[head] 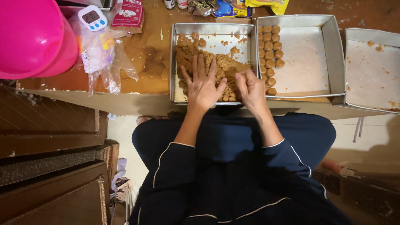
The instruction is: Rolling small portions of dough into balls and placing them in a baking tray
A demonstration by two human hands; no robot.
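A square metal tray (213, 28) holds a heap of brown crumbly dough (189, 52). My left hand (203, 85) lies flat on the dough with its fingers spread. My right hand (250, 85) is curled at the tray's right near corner, its fingers pinched on a bit of dough. To the right, a second metal tray (333, 46) carries two columns of small brown dough balls (270, 54) along its left side.
A third metal tray (373, 71) with crumbs sits at the far right. Pink bowls (33, 37), a small white timer (93, 17), a plastic bag (102, 58) and packets (129, 14) lie on the brown table at the left and back.
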